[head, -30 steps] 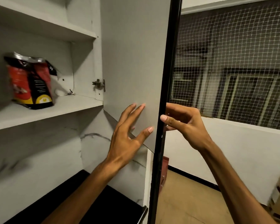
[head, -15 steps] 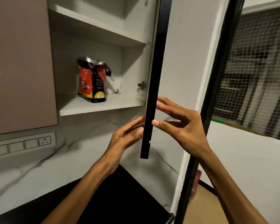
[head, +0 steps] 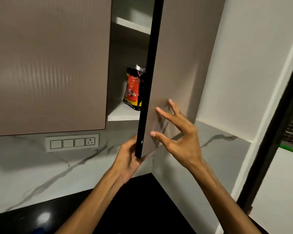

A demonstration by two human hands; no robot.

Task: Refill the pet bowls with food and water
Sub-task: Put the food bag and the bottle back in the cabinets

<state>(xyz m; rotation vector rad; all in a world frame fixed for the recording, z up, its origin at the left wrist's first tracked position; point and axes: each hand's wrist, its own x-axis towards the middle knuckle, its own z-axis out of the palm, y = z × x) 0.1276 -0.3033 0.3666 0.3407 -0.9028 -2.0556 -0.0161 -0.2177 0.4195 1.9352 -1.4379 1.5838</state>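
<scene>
Left hand [head: 128,157]: holds the cupboard door [head: 172,78] at its bottom corner.
Right hand [head: 181,137]: fingers spread flat, touching the door's front.
Food bag [head: 133,88]: on the shelf [head: 122,114], at 10 o'clock from the hands.

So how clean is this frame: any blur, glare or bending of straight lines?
Head view: left hand and forearm smeared by motion, right hand sharper; a bright glare spot on the black counter; the food bag soft and dim in the shaded cabinet; the door edge leans from wide-angle distortion.

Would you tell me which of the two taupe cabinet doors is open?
The right-hand taupe cabinet door, swung out, black edge showing; the left-hand door sits flush shut.
</scene>
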